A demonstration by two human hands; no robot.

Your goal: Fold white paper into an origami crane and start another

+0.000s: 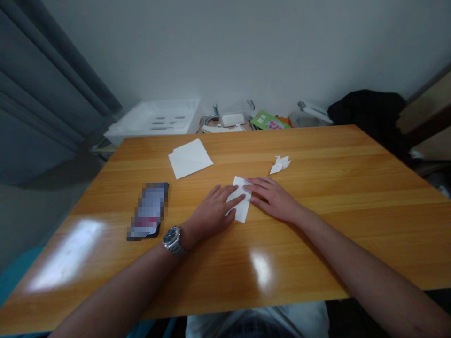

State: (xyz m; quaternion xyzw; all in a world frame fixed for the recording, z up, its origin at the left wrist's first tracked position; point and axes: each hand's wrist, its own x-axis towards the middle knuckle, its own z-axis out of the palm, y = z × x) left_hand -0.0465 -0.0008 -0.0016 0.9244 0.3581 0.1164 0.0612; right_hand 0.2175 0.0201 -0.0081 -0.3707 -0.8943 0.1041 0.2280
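Note:
A narrow piece of white paper, seemingly folded, lies flat on the wooden table between my hands. My left hand rests on its left side, fingers stretched out across the sheet. From the right, my right hand touches the paper's right edge with its fingers extended and slightly apart. Neither hand is closed around anything. Beyond my right hand sits a small folded paper bird. Farther back on the left is a stack of white paper sheets.
A phone with a blurred screen lies left of my left hand on the table. Past the far edge stand a white plastic tray, a green booklet and a dark bundle. A grey curtain hangs left.

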